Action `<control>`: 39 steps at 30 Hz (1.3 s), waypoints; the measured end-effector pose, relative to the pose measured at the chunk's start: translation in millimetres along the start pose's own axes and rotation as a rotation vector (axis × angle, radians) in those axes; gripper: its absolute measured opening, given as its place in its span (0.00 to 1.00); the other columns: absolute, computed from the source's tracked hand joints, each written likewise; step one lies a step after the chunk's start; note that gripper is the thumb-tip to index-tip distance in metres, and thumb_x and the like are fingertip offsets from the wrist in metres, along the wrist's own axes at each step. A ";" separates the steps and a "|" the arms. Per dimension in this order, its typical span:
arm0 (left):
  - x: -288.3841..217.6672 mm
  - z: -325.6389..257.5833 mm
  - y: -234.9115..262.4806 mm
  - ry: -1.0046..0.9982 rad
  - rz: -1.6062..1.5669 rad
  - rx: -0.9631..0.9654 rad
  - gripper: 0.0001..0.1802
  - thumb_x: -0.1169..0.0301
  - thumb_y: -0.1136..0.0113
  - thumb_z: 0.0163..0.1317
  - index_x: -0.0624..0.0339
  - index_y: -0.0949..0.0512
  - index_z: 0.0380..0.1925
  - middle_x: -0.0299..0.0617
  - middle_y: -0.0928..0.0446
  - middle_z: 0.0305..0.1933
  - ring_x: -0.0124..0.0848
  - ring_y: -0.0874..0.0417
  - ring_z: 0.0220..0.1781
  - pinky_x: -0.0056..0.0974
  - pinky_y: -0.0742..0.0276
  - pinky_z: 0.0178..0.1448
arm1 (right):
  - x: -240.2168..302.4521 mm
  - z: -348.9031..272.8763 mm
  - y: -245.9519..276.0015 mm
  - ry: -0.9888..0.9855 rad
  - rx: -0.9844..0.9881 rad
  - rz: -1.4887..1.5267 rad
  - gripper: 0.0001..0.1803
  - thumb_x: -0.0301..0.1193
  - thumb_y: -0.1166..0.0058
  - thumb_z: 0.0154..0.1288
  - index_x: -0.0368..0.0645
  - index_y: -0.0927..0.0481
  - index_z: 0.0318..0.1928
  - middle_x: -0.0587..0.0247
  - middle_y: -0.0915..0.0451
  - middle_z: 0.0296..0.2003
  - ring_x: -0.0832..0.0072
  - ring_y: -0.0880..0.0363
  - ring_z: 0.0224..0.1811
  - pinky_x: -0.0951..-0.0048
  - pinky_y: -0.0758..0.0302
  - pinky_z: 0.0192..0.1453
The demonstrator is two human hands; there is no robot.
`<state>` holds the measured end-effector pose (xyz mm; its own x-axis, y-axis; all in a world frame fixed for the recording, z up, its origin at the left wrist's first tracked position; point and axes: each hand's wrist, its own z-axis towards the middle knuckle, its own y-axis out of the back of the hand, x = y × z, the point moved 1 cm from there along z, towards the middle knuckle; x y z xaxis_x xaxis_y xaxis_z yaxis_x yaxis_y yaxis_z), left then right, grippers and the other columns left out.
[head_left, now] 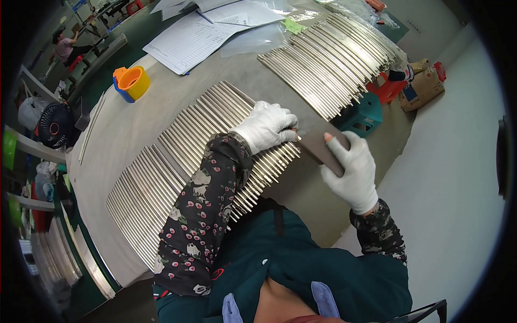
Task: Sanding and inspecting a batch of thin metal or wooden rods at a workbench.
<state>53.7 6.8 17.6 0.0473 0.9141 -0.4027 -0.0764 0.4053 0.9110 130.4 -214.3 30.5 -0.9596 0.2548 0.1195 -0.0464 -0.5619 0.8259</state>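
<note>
Dark flat sanding block (322, 147) clamped in gloved right hand (353, 171), left hand (265, 128) pressing metal rods (183, 161), near worktop (134, 124) edge

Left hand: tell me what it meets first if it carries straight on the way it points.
The left hand rests on the near row of metal rods, fingers aimed right at the dark pad in the right hand. That pad comes first, seemingly almost touching; depth is hard to judge.

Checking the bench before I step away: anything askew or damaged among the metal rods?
Nothing stands out. Both rod rows lie evenly side by side; the left hand rests on the near row, and the right hand holds a dark pad.
</note>
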 end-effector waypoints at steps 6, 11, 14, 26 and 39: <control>-2.2 0.0 0.3 -0.009 0.023 -0.007 0.14 0.56 0.41 0.59 0.53 0.19 0.33 0.39 0.19 0.34 0.41 0.20 0.43 0.46 0.32 0.49 | 10.4 -1.2 2.3 0.132 0.031 0.154 0.28 0.34 0.35 0.41 0.47 0.20 0.49 0.50 0.28 0.46 0.58 0.27 0.42 0.61 0.25 0.43; -0.9 2.6 5.6 -0.001 -0.009 0.001 0.14 0.56 0.41 0.59 0.53 0.19 0.34 0.39 0.19 0.34 0.41 0.20 0.44 0.46 0.32 0.50 | -21.9 9.9 0.2 -0.158 -0.122 -0.204 0.28 0.35 0.34 0.41 0.50 0.20 0.49 0.51 0.29 0.46 0.58 0.27 0.43 0.63 0.24 0.44; 0.4 -0.9 1.1 -0.032 -0.011 -0.057 0.12 0.60 0.38 0.57 0.57 0.19 0.33 0.42 0.19 0.32 0.43 0.20 0.37 0.44 0.31 0.46 | 13.8 1.7 3.6 0.132 0.048 0.132 0.27 0.34 0.35 0.43 0.46 0.20 0.49 0.49 0.29 0.47 0.58 0.27 0.43 0.62 0.25 0.43; -1.2 -0.7 3.6 -0.059 -0.013 -0.073 0.12 0.61 0.37 0.56 0.58 0.20 0.30 0.42 0.20 0.31 0.43 0.20 0.36 0.44 0.27 0.43 | -26.2 -3.8 0.6 -0.199 -0.124 -0.043 0.31 0.35 0.34 0.40 0.50 0.21 0.51 0.51 0.29 0.49 0.57 0.26 0.46 0.63 0.25 0.48; -16.9 -5.2 11.0 -0.028 0.332 -0.269 0.11 0.62 0.34 0.52 0.53 0.21 0.33 0.38 0.24 0.36 0.41 0.23 0.43 0.44 0.30 0.48 | -33.6 -25.1 -6.5 -0.161 -0.126 0.096 0.32 0.30 0.35 0.41 0.47 0.23 0.54 0.54 0.30 0.49 0.58 0.28 0.48 0.62 0.27 0.51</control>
<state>46.9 -4.1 34.0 0.0032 0.9963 -0.0854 -0.3493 0.0812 0.9335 156.0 -238.9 7.3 -0.9053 0.3119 0.2885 -0.0013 -0.6810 0.7323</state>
